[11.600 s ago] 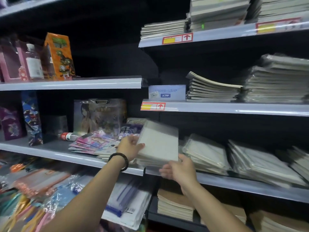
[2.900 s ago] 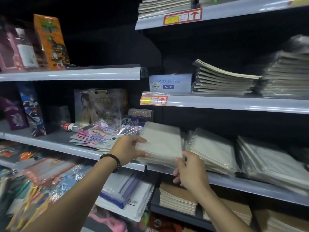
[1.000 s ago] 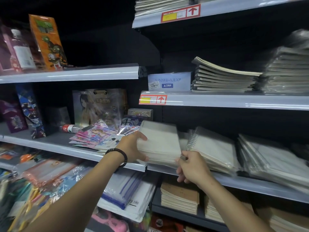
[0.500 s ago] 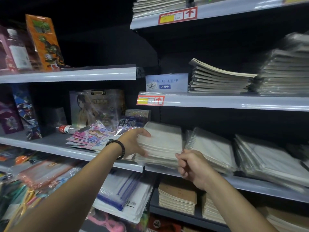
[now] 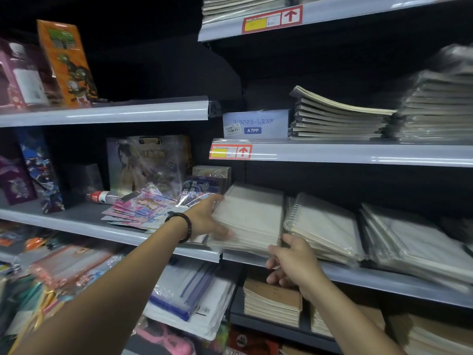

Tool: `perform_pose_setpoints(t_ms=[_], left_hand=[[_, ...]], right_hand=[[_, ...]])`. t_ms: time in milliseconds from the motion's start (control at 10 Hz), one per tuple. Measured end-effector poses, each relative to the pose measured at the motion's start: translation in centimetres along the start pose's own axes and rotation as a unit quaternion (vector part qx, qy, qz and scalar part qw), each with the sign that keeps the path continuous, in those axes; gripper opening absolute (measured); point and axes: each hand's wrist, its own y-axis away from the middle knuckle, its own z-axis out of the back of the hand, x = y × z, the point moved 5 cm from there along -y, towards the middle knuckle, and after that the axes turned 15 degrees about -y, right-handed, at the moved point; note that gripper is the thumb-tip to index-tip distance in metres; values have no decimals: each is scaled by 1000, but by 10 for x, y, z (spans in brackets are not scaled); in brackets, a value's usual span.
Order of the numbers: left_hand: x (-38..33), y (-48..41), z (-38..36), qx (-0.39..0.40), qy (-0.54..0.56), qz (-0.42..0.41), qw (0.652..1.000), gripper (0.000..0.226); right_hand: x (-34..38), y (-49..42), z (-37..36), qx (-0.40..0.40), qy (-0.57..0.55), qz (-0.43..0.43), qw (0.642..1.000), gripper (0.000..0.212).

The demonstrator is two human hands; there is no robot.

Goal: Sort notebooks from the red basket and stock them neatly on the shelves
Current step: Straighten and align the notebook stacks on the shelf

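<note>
A stack of white spiral notebooks (image 5: 252, 216) in clear wrap lies flat on the grey middle shelf (image 5: 378, 278), at its left end. My left hand (image 5: 204, 220), with a dark bead bracelet on the wrist, presses straight fingers against the stack's left side, its thumb at the front edge. My right hand (image 5: 291, 262) is at the stack's front right corner; its thumb touches the front edge and the other fingers curl loosely below the shelf rim. Neither hand lifts a notebook. The red basket is out of view.
Two more wrapped spiral notebook stacks (image 5: 322, 226) (image 5: 412, 244) lie right of the first. Colourful card packs (image 5: 138, 208) and a small bottle (image 5: 102, 197) sit to its left. Notebook piles (image 5: 335, 116) fill the shelf above, brown notebooks (image 5: 272, 301) the shelf below.
The stack, tilted up between both hands a second ago, now lies flat on the shelf. My left thumb has come off its top, and my right hand has slipped down to the front corner.
</note>
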Motion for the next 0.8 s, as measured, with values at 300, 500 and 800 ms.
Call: perform_pose_setpoints(t_ms=[300,500,800], left_hand=[[-4,-26,0,12,110,142,984,87],[-16,-31,9,11,53,167,984,84],[-29,-21,18,-9,96,191,977,68]], right_hand=[[4,5,-3,-11,-118,-75,990,13],[14,7,-15,9,-94,-85,992,20],[31,-5,-22,-21,-92,-84,992,43]])
